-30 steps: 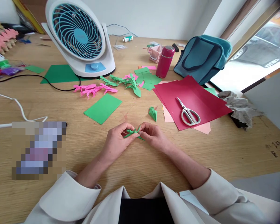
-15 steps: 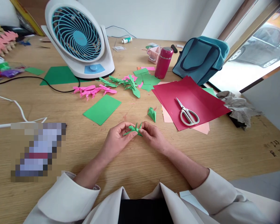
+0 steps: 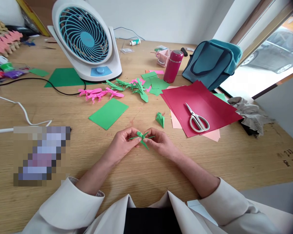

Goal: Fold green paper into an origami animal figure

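Observation:
Between my fingertips is a small green folded-paper figure (image 3: 143, 136) with thin pointed limbs. My left hand (image 3: 122, 143) pinches its left side, thumb in front. From the right, my right hand (image 3: 162, 143) pinches another of its limbs. One narrow point of the figure hangs down between the hands. Just beyond my right hand lies a green folded paper piece (image 3: 160, 120). Farther left is a stack of green paper rectangles (image 3: 108, 113). Pink folded figures (image 3: 97, 94) and green folded figures (image 3: 139, 90) lie behind it in a row.
White-handled scissors (image 3: 197, 120) rest on red paper sheets (image 3: 210, 104) at right. A dark pink flask (image 3: 173, 66) and a teal bag (image 3: 210, 65) stand behind. A fan (image 3: 88, 40) occupies the back left. A blurred-out object (image 3: 44, 156) lies at left, near a white cable (image 3: 24, 112).
The green figure has turned in my fingers; a limb now points down and others spread sideways. Both hands keep their pinch. The whole view has shifted slightly.

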Motion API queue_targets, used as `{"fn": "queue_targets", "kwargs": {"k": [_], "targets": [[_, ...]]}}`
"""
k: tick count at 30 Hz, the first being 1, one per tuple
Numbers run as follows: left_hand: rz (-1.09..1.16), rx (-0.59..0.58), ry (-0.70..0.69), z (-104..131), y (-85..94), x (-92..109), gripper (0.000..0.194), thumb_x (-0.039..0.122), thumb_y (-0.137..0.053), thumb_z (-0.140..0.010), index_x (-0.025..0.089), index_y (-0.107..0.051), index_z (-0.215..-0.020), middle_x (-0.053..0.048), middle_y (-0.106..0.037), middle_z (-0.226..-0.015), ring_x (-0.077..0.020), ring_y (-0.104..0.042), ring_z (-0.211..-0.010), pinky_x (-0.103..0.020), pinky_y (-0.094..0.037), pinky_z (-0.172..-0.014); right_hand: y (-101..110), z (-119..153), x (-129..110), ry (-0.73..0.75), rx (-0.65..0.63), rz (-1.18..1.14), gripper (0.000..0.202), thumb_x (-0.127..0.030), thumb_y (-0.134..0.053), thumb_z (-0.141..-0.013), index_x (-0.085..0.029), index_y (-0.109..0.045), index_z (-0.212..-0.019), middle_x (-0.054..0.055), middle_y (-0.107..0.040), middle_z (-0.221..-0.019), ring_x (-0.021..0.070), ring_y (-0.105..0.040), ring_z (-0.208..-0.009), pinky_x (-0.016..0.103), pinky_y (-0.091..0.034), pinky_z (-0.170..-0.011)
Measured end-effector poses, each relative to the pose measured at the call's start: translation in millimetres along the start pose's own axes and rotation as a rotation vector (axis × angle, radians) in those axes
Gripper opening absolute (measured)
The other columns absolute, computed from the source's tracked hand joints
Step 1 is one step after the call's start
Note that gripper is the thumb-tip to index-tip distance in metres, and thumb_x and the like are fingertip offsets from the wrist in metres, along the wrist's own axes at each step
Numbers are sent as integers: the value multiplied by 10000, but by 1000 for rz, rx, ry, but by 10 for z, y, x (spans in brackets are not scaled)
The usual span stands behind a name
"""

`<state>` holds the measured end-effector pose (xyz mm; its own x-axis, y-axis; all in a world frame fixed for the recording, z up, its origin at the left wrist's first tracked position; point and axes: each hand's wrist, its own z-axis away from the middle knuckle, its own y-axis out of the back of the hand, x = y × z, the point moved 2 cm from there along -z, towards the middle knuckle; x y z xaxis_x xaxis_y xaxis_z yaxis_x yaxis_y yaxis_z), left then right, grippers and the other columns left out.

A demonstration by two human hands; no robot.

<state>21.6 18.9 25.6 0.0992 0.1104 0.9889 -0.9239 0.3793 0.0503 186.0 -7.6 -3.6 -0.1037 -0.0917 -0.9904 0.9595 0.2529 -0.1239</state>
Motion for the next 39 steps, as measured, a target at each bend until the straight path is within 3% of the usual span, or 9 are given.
{"fn": "queue_targets", "kwargs": {"k": [3,10,16,21,26,31,33,36,39], "targets": [[-55,-14,8,-3,8,-18,192,314,-737,-706,172,-652,-804,15,-624,-729,-112,-573,-660,-219,-498,-584,26,-10,42,-15,8,16,414,-561,-753,-763,-192,-577,-828,-9,-591,-761,118,-510,-654,251,-387,-599],[121,-23,49,-22,29,-70,269,379,-790,-682,165,-654,-771,-26,-690,-819,-110,-588,-658,-235,-507,-599,23,-24,-5,-29,32,-44,439,-567,-781,-726,-194,-602,-870,-8,-605,-776,119,-527,-668,253,-393,-619],[-83,63,-52,-10,32,-56,185,329,-739,-728,169,-650,-754,-4,-676,-746,-101,-562,-585,-235,-475,-579,12,-12,-12,-38,-5,-32,393,-511,-772,-755,-190,-617,-920,10,-648,-857,134,-575,-746,258,-433,-669],[-210,60,-110,-5,42,-75,163,327,-717,-755,171,-673,-768,-3,-674,-727,-110,-563,-597,-225,-447,-566,5,-6,-12,-74,19,-23,387,-489,-799,-719,-188,-602,-862,-9,-623,-796,116,-549,-663,239,-410,-597],[-166,17,-76,-5,31,-73,181,348,-697,-781,167,-696,-772,-4,-648,-675,-112,-533,-570,-235,-435,-555,-17,30,-104,-75,46,83,351,-463,-781,-732,-179,-600,-833,-2,-617,-795,119,-555,-668,251,-429,-619],[-110,9,-59,6,21,-60,275,412,-597,-878,163,-674,-791,4,-593,-623,-121,-551,-576,-238,-461,-567,-14,35,-146,-119,54,77,362,-462,-791,-713,-179,-586,-807,-31,-570,-716,92,-480,-581,230,-343,-531],[-143,61,-125,18,32,-35,271,411,-546,-921,169,-664,-884,-8,-626,-700,-127,-582,-609,-244,-490,-593,18,21,-136,-117,122,3,371,-467,-802,-696,-186,-583,-799,-44,-552,-689,87,-459,-570,229,-332,-531],[-416,151,-383,57,32,29,120,281,-563,-923,189,-640,-928,-33,-659,-878,-134,-609,-733,-240,-500,-654,60,5,-109,-126,233,-181,378,-460,-824,-671,-191,-578,-771,-50,-551,-667,93,-486,-598,238,-395,-605],[-702,87,-646,105,-23,61,102,159,-546,-919,203,-635,-945,-41,-669,-926,-154,-628,-852,-262,-504,-766,36,5,-84,-181,209,-383,371,-424,-851,-652,-189,-579,-744,-50,-558,-641,95,-502,-601,244,-433,-643]]}}
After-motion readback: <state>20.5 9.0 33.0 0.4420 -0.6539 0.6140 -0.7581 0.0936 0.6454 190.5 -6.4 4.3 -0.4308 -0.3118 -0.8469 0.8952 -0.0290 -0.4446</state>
